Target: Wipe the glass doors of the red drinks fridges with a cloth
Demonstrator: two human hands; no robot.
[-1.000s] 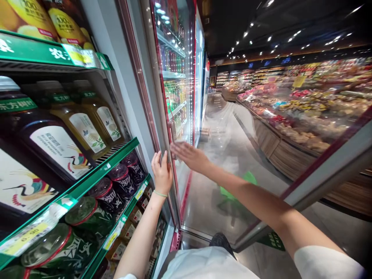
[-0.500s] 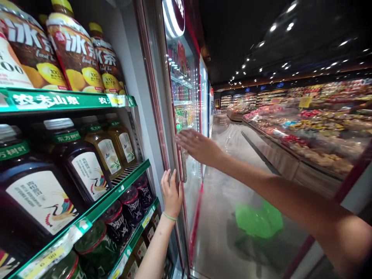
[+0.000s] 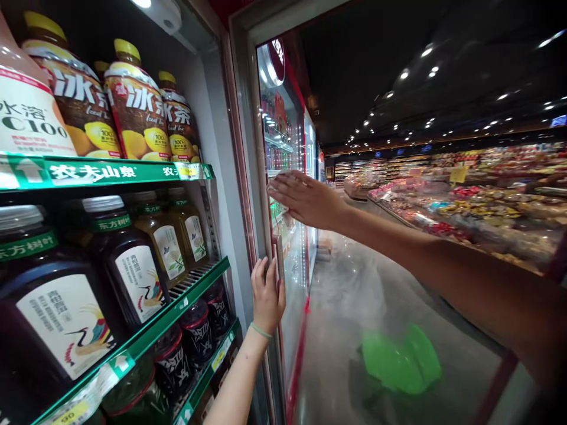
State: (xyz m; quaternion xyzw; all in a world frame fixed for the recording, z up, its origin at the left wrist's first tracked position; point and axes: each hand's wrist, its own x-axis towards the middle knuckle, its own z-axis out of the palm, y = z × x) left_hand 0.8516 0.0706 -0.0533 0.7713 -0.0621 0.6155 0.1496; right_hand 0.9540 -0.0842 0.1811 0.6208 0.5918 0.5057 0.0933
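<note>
My left hand, with a thin pale green band at the wrist, reaches up from below to the cooler door's edge. Its fingers are stretched upward against the frame beside the vertical door handle. Higher up, my right hand comes in from the right, fingers extended and lying flat near the same edge of the glass door. I cannot tell whether its fingertips touch the glass. To the left are iced tea bottles and large dark tea bottles.
Green-edged shelves hold several drinks, with dark jar-like containers lower down. Farther coolers line the aisle. A bright green object appears low over the grey floor. Packaged goods fill a display at the right.
The view has shifted, so the shelves and bottles sit farther right and lower. My right hand is higher above the door handle. My left hand stays at the door edge.
</note>
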